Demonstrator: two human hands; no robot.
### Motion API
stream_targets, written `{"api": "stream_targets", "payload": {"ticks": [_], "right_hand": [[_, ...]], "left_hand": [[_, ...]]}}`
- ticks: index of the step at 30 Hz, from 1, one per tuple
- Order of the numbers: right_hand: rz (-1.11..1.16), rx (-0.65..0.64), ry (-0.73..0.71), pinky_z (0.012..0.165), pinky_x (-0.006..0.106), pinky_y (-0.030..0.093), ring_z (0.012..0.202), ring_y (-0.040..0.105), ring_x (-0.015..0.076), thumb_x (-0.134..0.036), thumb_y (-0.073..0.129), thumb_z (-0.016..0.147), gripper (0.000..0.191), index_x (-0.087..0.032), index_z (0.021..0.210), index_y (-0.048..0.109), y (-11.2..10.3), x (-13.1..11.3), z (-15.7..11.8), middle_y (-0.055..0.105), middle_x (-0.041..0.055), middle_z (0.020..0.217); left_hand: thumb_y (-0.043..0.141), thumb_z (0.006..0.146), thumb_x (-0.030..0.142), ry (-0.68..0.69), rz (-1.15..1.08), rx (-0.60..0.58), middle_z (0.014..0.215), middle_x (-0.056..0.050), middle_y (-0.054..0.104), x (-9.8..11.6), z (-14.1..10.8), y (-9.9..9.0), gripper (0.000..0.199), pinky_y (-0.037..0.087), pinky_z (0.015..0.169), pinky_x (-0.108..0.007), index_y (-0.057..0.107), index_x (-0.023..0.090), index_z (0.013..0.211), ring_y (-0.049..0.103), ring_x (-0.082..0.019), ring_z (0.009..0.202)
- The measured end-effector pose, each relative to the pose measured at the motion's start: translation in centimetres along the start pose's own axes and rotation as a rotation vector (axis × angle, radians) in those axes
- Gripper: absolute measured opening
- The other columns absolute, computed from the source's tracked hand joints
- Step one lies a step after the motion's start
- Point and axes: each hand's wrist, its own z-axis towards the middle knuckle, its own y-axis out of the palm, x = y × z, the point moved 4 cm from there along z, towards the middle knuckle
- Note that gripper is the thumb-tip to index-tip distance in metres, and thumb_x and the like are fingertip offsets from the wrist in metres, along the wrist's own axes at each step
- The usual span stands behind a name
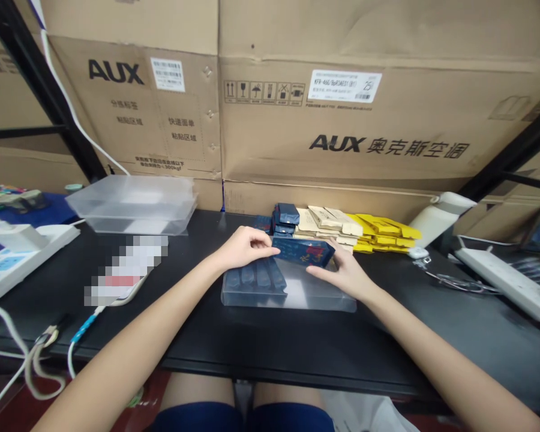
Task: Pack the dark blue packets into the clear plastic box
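Note:
A dark blue packet [302, 251] with red and light printing is held above a clear plastic tray [324, 298]. My right hand [342, 270] grips its right end between thumb and fingers. At its left end, my left hand [251, 246] is closed, thumb and fingertips pinching the packet's edge. Several dark blue packets [256, 277] stand in a row in the left part of the tray. Behind my hands are stacks of dark blue packets [287, 214], cream packets [326, 219] and yellow packets [382, 230].
Nested clear trays [135, 204] stand at the back left. A phone [126, 273] on a charging cable lies left of my arm, beside a white power strip [31, 258]. A white bottle [441, 219] and another power strip [508, 285] are at the right. Cardboard boxes [270, 138] line the back.

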Motion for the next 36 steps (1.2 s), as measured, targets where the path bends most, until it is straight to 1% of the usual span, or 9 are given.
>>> {"api": "stream_targets", "payload": {"ticks": [3, 7, 12, 16, 19, 21, 27, 32, 36], "right_hand": [[0.143, 0.027, 0.027, 0.101, 0.046, 0.048, 0.112, 0.063, 0.0289, -0.042, 0.074, 0.078, 0.049, -0.023, 0.121, 0.062, 0.7, -0.9, -0.2, 0.067, 0.0082, 0.122], [0.192, 0.095, 0.061, 0.089, 0.041, 0.054, 0.092, 0.069, 0.0259, -0.038, 0.076, 0.074, 0.029, -0.021, 0.096, 0.069, 0.4, -1.3, 0.0, 0.074, 0.0057, 0.099], [0.224, 0.247, 0.176, 0.069, 0.035, 0.056, 0.068, 0.064, 0.0206, -0.039, 0.078, 0.069, 0.023, -0.022, 0.079, 0.066, -0.3, 0.3, -0.1, 0.070, 0.0017, 0.073], [0.348, 0.416, 0.262, 0.080, 0.036, 0.055, 0.079, 0.066, 0.0205, -0.040, 0.078, 0.070, 0.024, -0.022, 0.082, 0.068, -0.6, 1.8, -0.1, 0.071, 0.0019, 0.083], [0.492, 0.530, 0.300, 0.081, 0.039, 0.057, 0.088, 0.068, 0.0223, -0.042, 0.075, 0.073, 0.027, -0.022, 0.089, 0.066, -0.6, 2.1, 0.0, 0.071, 0.0025, 0.092], [0.613, 0.569, 0.316, 0.076, 0.039, 0.060, 0.086, 0.070, 0.0224, -0.043, 0.073, 0.076, 0.028, -0.024, 0.094, 0.064, -0.6, 1.9, 0.1, 0.070, 0.0030, 0.097], [0.701, 0.595, 0.335, 0.045, 0.028, 0.055, 0.049, 0.064, 0.0160, -0.046, 0.071, 0.077, 0.032, -0.024, 0.094, 0.056, -0.9, 1.8, 0.1, 0.062, -0.0029, 0.065], [0.643, 0.633, 0.334, 0.032, 0.021, 0.044, 0.042, 0.063, 0.0136, -0.039, 0.074, 0.072, 0.054, -0.030, 0.117, 0.045, -1.1, 1.7, -0.1, 0.061, -0.0041, 0.079], [0.639, 0.602, 0.370, 0.030, 0.020, 0.044, 0.044, 0.066, 0.0156, -0.035, 0.075, 0.068, 0.045, -0.026, 0.103, 0.048, -1.0, 1.7, -0.1, 0.060, -0.0028, 0.083]], "left_hand": [[0.069, 0.078, 0.040, 0.046, 0.043, 0.032, 0.058, 0.002, 0.053, 0.6, -0.1, 0.0, 0.033, 0.035, 0.053, -0.021, 0.063, 0.014, 0.060, 0.042, -0.008, 0.054], [0.073, 0.075, 0.039, 0.068, 0.049, 0.035, 0.059, 0.001, 0.057, 0.7, -0.3, 0.1, 0.030, 0.039, 0.056, -0.022, 0.064, 0.014, 0.062, 0.048, -0.010, 0.055], [0.070, 0.080, 0.039, 0.146, 0.229, 0.069, 0.082, -0.004, 0.069, 0.7, -0.4, 0.0, 0.022, 0.048, 0.079, -0.029, 0.068, 0.018, 0.079, 0.061, -0.017, 0.081], [0.062, 0.084, 0.049, 0.005, 0.452, 0.083, 0.115, -0.009, 0.065, -0.1, -0.4, -0.1, 0.040, 0.044, 0.097, -0.042, 0.064, 0.020, 0.112, 0.055, -0.027, 0.110], [0.056, 0.085, 0.057, -0.152, 0.526, 0.029, 0.123, -0.011, 0.063, -0.9, -0.4, -0.3, 0.056, 0.041, 0.099, -0.047, 0.057, 0.019, 0.126, 0.053, -0.031, 0.116], [0.054, 0.086, 0.059, -0.196, 0.532, -0.004, 0.118, -0.011, 0.066, -1.3, -0.4, -0.3, 0.057, 0.043, 0.097, -0.046, 0.059, 0.017, 0.124, 0.057, -0.031, 0.111], [0.057, 0.085, 0.056, -0.186, 0.483, -0.020, 0.107, -0.009, 0.070, -1.4, -0.2, -0.6, 0.046, 0.046, 0.091, -0.039, 0.067, 0.017, 0.106, 0.063, -0.027, 0.101], [0.061, 0.082, 0.055, -0.174, 0.418, 0.010, 0.107, -0.008, 0.071, -1.9, -0.2, -1.0, 0.045, 0.048, 0.092, -0.036, 0.067, 0.018, 0.107, 0.065, -0.025, 0.100], [0.062, 0.081, 0.055, -0.190, 0.415, 0.029, 0.107, -0.008, 0.072, -2.6, -0.2, -1.5, 0.045, 0.048, 0.093, -0.036, 0.067, 0.018, 0.107, 0.066, -0.025, 0.101]]}}
